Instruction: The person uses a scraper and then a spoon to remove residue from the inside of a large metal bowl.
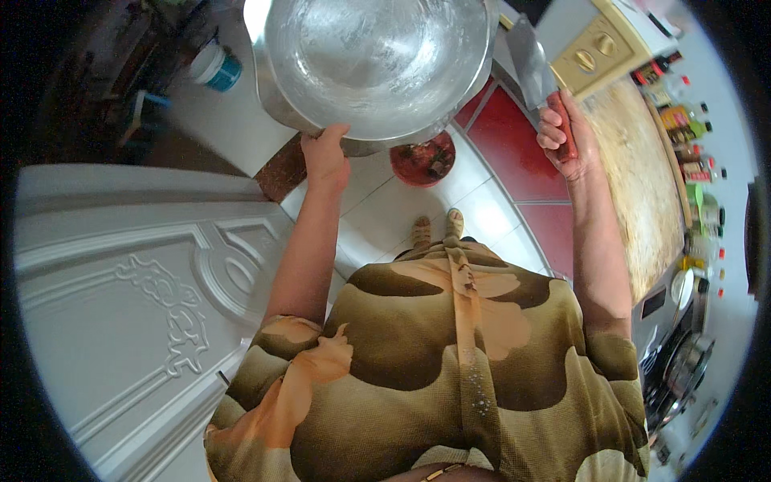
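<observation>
My left hand grips the near rim of a large shiny metal basin, thumb over the edge. The basin is raised above the floor, and the picture's top edge cuts off its far side. Its bare inner wall looks smeared or wet. On the right, my right hand is closed around the red handle of a broad-bladed metal kitchen tool. Whether that is a cleaver or a spatula I cannot tell. The blade points up and away, beside a cream appliance with two knobs.
A red tub with dark scraps stands on the white tiled floor. Red cabinet fronts and a worn countertop line the right, with several bottles behind. A carved white door is at left, a blue-and-white bucket beyond.
</observation>
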{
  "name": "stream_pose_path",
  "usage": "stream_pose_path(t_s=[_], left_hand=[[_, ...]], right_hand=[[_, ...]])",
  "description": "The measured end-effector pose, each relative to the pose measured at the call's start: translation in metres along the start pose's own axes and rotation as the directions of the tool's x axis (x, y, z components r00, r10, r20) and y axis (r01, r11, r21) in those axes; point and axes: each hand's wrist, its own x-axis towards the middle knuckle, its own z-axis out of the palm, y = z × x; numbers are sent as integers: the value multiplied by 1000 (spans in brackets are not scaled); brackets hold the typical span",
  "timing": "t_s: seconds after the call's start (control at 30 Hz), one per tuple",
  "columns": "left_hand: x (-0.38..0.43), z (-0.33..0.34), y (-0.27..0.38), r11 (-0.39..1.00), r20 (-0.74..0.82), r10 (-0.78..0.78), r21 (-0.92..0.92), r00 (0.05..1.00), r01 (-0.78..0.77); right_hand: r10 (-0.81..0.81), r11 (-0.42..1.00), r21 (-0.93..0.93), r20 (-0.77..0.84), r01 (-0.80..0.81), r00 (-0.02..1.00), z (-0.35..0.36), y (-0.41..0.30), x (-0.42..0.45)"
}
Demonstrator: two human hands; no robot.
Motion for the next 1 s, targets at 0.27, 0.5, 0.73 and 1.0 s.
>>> stream_pose_path(t_s=[0.27,0.5,0.73,1.0], left_hand=[[69,-143,-28,976,53,145,158,988,-152],[65,-104,-12,992,-232,74,-82,970,-95],[62,-89,3,983,-173,177,76,969,-166],[86,-63,39,959,-137,184,244,973,-147]], right_hand=[[106,992,51,126,-113,986,69,52,69],[150,985,71,103,-158,983,92,56,84],[222,975,8,85,-224,971,87,67,95],[209,978,24,-14,-209,978,105,81,94]])
